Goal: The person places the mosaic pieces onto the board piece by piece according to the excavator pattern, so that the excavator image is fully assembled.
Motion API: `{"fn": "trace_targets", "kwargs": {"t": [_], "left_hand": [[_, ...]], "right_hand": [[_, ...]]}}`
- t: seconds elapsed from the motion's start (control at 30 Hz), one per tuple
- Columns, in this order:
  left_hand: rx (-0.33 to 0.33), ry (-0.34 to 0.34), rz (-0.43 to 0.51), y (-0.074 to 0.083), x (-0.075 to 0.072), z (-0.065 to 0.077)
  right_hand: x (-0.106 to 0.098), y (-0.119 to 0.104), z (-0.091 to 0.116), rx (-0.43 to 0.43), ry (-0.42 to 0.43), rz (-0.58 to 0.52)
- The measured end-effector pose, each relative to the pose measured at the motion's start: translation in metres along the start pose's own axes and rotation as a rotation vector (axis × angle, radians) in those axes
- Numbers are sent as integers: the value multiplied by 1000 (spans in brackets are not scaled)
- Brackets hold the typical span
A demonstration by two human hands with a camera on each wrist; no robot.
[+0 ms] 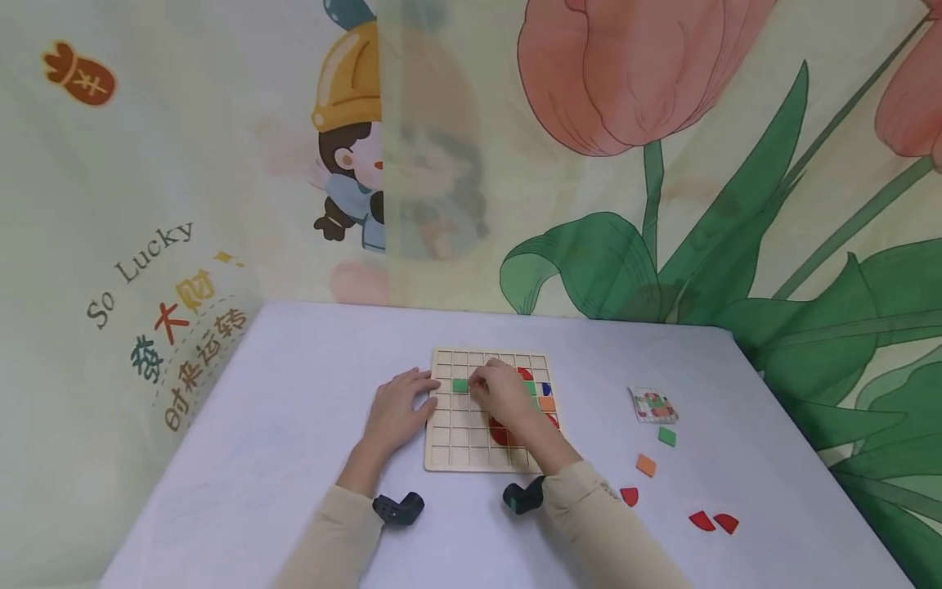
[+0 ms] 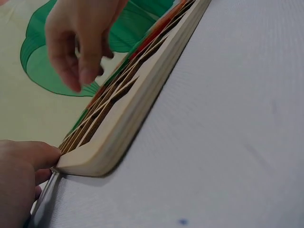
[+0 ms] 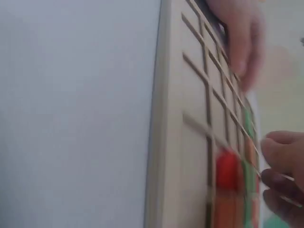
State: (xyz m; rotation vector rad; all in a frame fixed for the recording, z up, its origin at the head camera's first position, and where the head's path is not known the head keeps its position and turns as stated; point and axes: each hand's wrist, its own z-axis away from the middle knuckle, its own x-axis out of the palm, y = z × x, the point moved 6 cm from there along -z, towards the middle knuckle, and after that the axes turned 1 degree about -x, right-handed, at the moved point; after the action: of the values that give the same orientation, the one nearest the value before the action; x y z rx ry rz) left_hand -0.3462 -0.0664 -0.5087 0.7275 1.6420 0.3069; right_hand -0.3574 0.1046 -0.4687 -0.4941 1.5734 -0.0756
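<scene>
A wooden grid board (image 1: 450, 450) lies on the table. My left hand (image 1: 400, 409) rests against its left edge, thumb and fingers fairly straight; the left wrist view shows its fingertips (image 2: 53, 154) touching the board's corner. Over the middle of the board hovers my right hand (image 1: 504, 397), its fingers loosely bent. No piece shows between them in the left wrist view. Just left of those fingers, a green square (image 1: 459, 385) sits in the grid. Red pieces (image 1: 499, 432), an orange square (image 1: 546, 403) and a blue piece (image 1: 546, 388) occupy cells further right, partly hidden by the right hand.
Right of the board lies a small patterned card (image 1: 652, 406). Near it are a loose green square (image 1: 666, 436), an orange square (image 1: 646, 465) and red quarter-round pieces (image 1: 702, 521). Dark devices (image 1: 400, 509) sit at both wrists. A printed curtain (image 1: 456, 164) hangs behind the table.
</scene>
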Motion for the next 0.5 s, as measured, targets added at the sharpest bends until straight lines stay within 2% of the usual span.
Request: {"fn": "trace_targets", "kwargs": {"t": [0.1,0.23,0.37,0.5], "left_hand": [[-13,-7,-3,-1,-2,-1],[-28,-20,5,-2,-3,-1],[-38,-24,16,-1,-1,-1],[-47,-34,29,1,3,0]], "right_hand": [[-17,30,24,69,-19,-23],[-47,87,61,216,-38,-33],[-76,142,104,301,-63,-48],[-92,174,147,358,-124,-91]]}}
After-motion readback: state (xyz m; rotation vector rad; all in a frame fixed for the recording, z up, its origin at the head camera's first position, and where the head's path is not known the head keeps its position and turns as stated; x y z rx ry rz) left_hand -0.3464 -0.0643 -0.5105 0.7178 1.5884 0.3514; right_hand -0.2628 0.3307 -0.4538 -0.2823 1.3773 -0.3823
